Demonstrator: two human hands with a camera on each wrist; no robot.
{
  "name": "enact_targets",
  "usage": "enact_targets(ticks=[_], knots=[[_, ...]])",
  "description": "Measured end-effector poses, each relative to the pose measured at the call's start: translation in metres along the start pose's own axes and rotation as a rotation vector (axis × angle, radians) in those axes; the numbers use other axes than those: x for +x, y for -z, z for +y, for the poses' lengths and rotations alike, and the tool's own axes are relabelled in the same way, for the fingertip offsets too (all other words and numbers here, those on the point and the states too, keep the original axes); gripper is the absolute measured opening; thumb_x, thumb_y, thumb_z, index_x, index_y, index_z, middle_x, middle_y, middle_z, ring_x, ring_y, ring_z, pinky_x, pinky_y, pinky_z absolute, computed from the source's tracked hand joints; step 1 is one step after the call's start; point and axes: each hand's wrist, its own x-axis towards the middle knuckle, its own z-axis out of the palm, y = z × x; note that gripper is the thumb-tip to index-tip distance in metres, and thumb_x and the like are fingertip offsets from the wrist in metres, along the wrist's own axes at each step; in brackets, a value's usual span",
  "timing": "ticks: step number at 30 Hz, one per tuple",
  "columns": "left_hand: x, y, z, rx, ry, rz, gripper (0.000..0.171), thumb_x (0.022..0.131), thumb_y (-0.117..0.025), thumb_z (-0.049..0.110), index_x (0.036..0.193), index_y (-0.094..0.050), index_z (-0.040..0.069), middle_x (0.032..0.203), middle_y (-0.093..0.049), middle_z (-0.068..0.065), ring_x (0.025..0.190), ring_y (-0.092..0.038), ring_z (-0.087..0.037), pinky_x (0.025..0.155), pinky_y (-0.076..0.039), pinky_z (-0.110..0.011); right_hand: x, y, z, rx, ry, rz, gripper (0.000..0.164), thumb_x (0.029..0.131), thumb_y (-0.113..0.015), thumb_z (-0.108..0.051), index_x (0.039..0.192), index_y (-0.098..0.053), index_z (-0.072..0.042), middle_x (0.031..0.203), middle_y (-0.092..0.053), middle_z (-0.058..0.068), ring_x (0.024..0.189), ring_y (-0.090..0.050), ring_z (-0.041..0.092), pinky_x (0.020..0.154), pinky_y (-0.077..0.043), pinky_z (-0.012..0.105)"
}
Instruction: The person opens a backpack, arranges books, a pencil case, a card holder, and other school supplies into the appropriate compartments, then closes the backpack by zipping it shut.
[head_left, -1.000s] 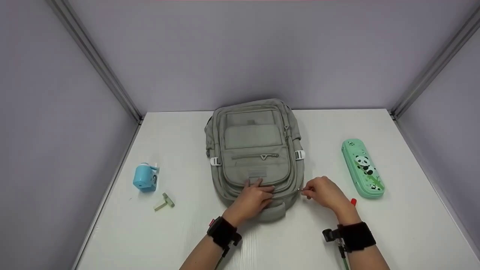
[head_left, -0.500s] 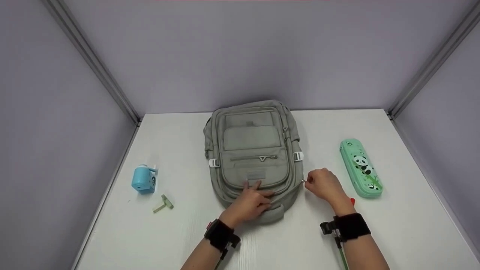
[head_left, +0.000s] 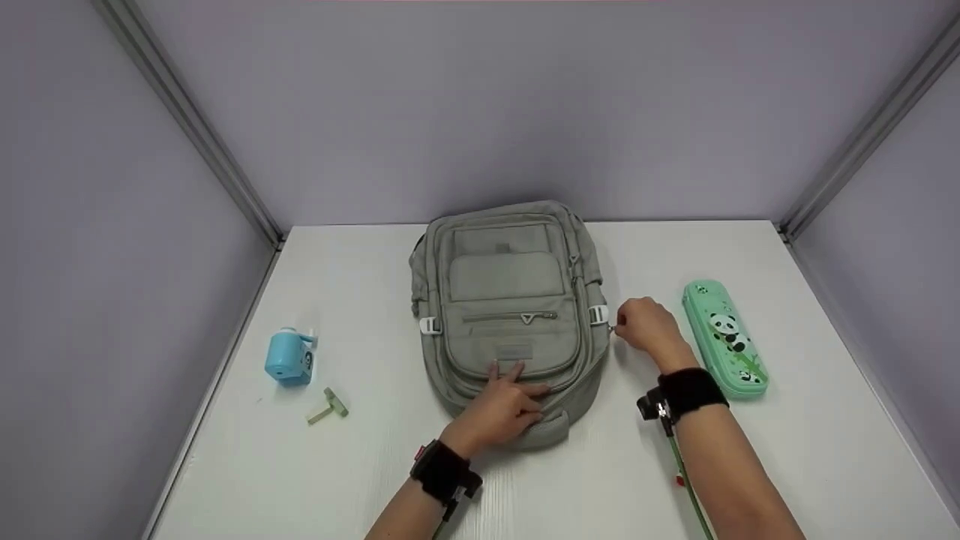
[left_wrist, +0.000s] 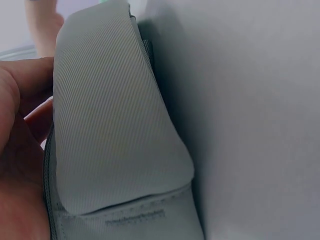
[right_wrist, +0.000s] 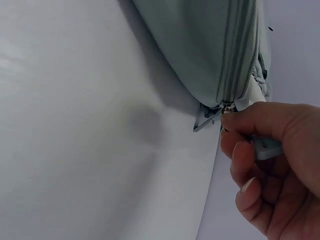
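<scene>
A grey-green backpack (head_left: 506, 274) lies with its front panel up on the white table. My left hand (head_left: 501, 409) rests on its near end, index and middle fingers stretched over the lower front panel. In the left wrist view, the bag's wide carry handle (left_wrist: 115, 115) is beside that hand and hides part of its fingers. At the bag's right side, near the white buckle (head_left: 598, 314), my right hand (head_left: 646, 326) pinches a zipper pull (right_wrist: 266, 148) between thumb and curled fingers. The zipper's closed teeth (right_wrist: 232, 55) run along the side up to the slider.
A mint pencil case (head_left: 725, 337) with a panda print lies right of the right hand. A blue pencil sharpener (head_left: 289, 356) and two small pale green blocks (head_left: 328, 407) are at the left. Something red (head_left: 680, 480) shows beside the right forearm.
My right hand has moved away from me along the bag's right side, from its near corner to just beside the white buckle, still pinching the zipper pull. The left hand stays in place.
</scene>
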Motion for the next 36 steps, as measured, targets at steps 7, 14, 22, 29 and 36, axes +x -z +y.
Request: enact_targets(ticks=[7,14,22,29,36], knots=[[0.000,-0.006,0.003,0.005,-0.008,-0.002,0.014,0.098,-0.070,0.023,0.096,-0.084,0.021,0.140,-0.063,0.006,0.147,-0.032,-0.048,0.112,-0.017,-0.077,0.019,-0.005,0.007,-0.001,-0.027,0.102,0.013,0.090,-0.069,-0.005,0.085,-0.076,0.006,0.083,-0.072,0.021,0.073,-0.068,0.037,0.069,-0.054,0.052],[-0.002,-0.010,0.006,0.057,-0.008,-0.002,0.015,0.096,-0.072,0.023,0.086,-0.083,0.020,0.139,-0.064,0.006,0.146,-0.034,-0.049,0.112,-0.017,-0.077,0.034,-0.020,0.010,0.009,-0.063,0.215,0.017,0.093,-0.064,-0.006,0.088,-0.077,0.004,0.085,-0.073,0.024,0.072,-0.070,0.040,0.065,-0.055,0.054],[-0.001,-0.006,0.006,0.061,-0.022,0.004,0.017,0.096,-0.072,0.020,0.083,-0.082,0.019,0.138,-0.065,0.004,0.146,-0.034,-0.050,0.110,-0.020,-0.078,0.043,-0.025,0.009,0.020,-0.130,0.226,0.019,0.095,-0.064,-0.009,0.094,-0.078,0.003,0.091,-0.074,0.023,0.077,-0.071,0.041,0.067,-0.055,0.056],[-0.002,-0.005,0.003,0.055,-0.004,0.000,0.014,0.098,-0.070,0.022,0.094,-0.083,0.019,0.140,-0.063,0.006,0.147,-0.034,-0.047,0.112,-0.021,-0.076,0.045,-0.023,0.006,0.003,-0.135,0.166,0.020,0.097,-0.061,-0.011,0.100,-0.077,0.001,0.098,-0.074,0.023,0.083,-0.071,0.042,0.070,-0.056,0.057],[-0.003,-0.006,0.001,0.027,0.052,0.025,0.037,0.108,-0.049,0.039,0.101,-0.080,0.020,0.141,-0.063,0.006,0.148,-0.035,-0.041,0.116,-0.022,-0.069,0.047,-0.012,-0.009,0.011,-0.153,0.102,0.021,0.097,-0.056,-0.006,0.098,-0.075,0.003,0.098,-0.073,0.025,0.084,-0.070,0.041,0.070,-0.056,0.056]])
